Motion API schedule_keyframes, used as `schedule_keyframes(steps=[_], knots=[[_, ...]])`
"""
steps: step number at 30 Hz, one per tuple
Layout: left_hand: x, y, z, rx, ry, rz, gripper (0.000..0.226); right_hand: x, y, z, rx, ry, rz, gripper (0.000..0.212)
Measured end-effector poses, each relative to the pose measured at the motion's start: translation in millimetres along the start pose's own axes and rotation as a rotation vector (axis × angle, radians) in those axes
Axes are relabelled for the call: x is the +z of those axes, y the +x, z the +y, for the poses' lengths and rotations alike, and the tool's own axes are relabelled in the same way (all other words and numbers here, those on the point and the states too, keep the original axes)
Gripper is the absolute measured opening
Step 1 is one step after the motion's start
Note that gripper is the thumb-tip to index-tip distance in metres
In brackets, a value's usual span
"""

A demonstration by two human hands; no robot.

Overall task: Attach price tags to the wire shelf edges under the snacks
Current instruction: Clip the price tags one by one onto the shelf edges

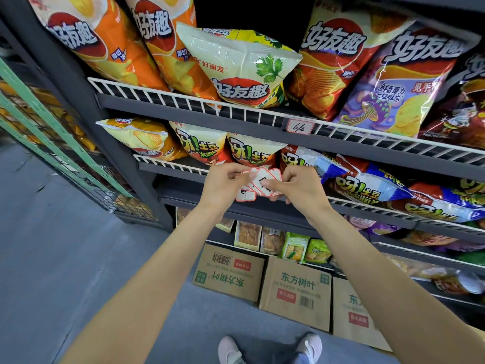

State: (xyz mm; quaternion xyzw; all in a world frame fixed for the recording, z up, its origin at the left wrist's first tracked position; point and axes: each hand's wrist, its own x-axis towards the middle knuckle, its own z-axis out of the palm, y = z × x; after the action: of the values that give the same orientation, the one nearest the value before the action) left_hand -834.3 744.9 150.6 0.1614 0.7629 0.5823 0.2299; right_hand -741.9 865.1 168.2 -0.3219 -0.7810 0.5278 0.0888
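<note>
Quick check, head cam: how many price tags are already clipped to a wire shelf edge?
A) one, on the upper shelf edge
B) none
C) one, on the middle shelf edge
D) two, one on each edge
A: a single tag sits on the upper wire shelf edge; the other price tags are fanned between the left hand and right hand.

Your left hand (223, 186) and right hand (299, 186) meet on fanned price tags (258, 183), before middle wire shelf edge (173, 164). One tag (300, 126) on upper edge, right of centre. Cardboard boxes (262, 279) on floor below, your shoes (270, 349) before them.
</note>
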Motion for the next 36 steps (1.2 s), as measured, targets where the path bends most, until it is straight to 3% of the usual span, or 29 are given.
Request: schedule_keyframes(steps=[4, 15, 19, 24, 29, 36], knots=[[0, -2, -1, -0.016, -0.007, -0.009, 0.019, -2, 0, -1, 0.022, 0.083, -0.069, 0.035], [-2, -3, 8, 0.088, 0.103, -0.060, 0.013, -5, -2, 1, 0.002, 0.069, -0.019, 0.038], [-2, -6, 7, 0.038, 0.101, -0.046, 0.017, -9, -6, -2, 0.026, 0.194, -0.075, 0.021], [0, -8, 5, -0.070, 0.006, -0.060, 0.023, -11, -6, -1, 0.052, 0.199, -0.083, 0.017], [1, -10, 5, -0.096, -0.014, 0.011, 0.032, -11, -7, -1, 0.046, 0.171, -0.093, 0.013], [-5, -8, 6, -0.120, -0.060, 0.125, 0.024, -14, -9, 1, 0.046, 0.126, -0.081, 0.007]])
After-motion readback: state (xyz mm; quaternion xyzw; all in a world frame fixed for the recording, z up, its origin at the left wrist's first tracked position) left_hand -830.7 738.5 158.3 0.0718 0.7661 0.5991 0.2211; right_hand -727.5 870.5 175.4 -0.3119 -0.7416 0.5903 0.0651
